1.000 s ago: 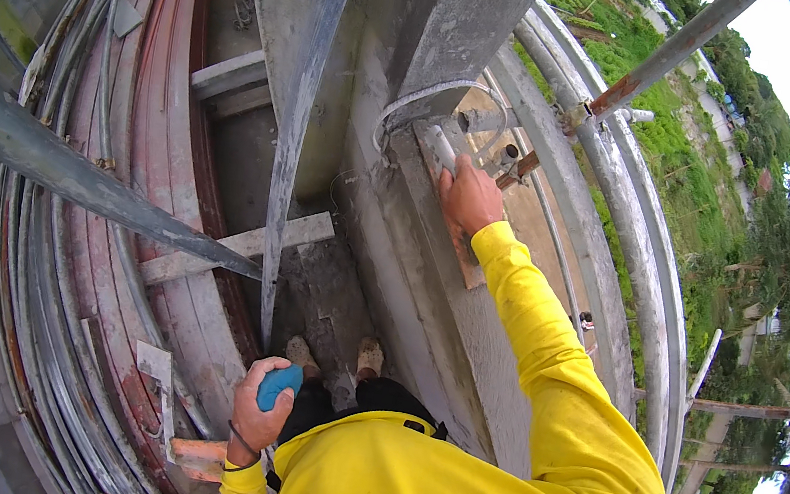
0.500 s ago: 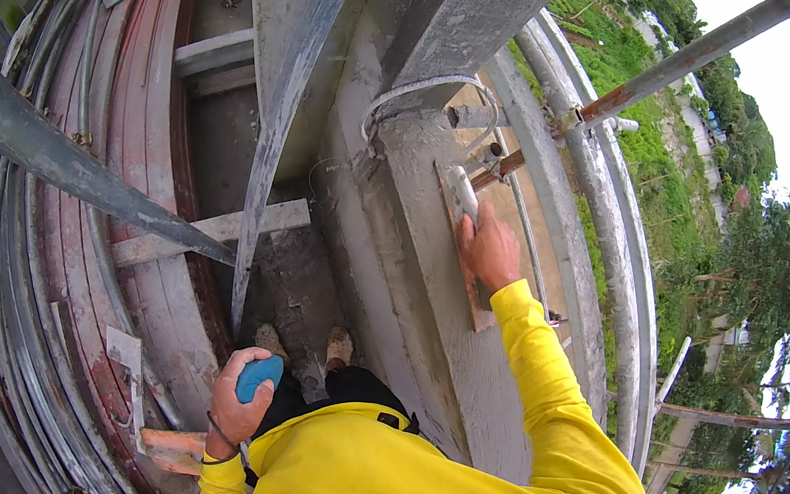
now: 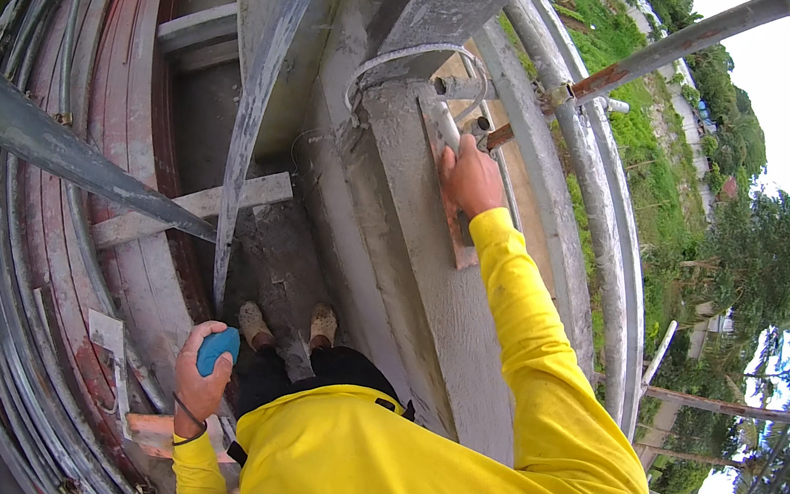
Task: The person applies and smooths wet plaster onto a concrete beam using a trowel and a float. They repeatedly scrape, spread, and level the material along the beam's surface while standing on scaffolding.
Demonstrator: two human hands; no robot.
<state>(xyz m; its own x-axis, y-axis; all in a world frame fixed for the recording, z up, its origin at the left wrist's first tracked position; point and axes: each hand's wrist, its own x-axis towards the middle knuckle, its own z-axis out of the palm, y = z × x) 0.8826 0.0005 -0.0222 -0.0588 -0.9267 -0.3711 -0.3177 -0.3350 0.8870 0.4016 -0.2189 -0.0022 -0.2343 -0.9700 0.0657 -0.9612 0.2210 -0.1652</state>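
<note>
My right hand (image 3: 471,181) is closed round the pale handle of a plastering float (image 3: 457,244), a long reddish-brown board. The float lies along the top of a grey concrete ledge (image 3: 452,306), near a column. At the lower left, my left hand (image 3: 194,383) holds a rounded blue block (image 3: 218,350), which looks like a sponge. This hand is held beside my legs, away from the ledge. My right palm and fingers hide part of the float's handle.
A white hose or cable (image 3: 380,63) loops round the column's foot. A slanting metal pipe (image 3: 64,155) and an upright bar (image 3: 266,87) stand at left, beside stacked reddish planks (image 3: 113,137). A grey plate-shaped tool (image 3: 107,332) rests on them. Scaffold pipes (image 3: 593,164) run along the right.
My right hand and the float have slid farther along the ledge, toward the column. The left hand has moved left with the blue block. The whole view has shifted slightly.
</note>
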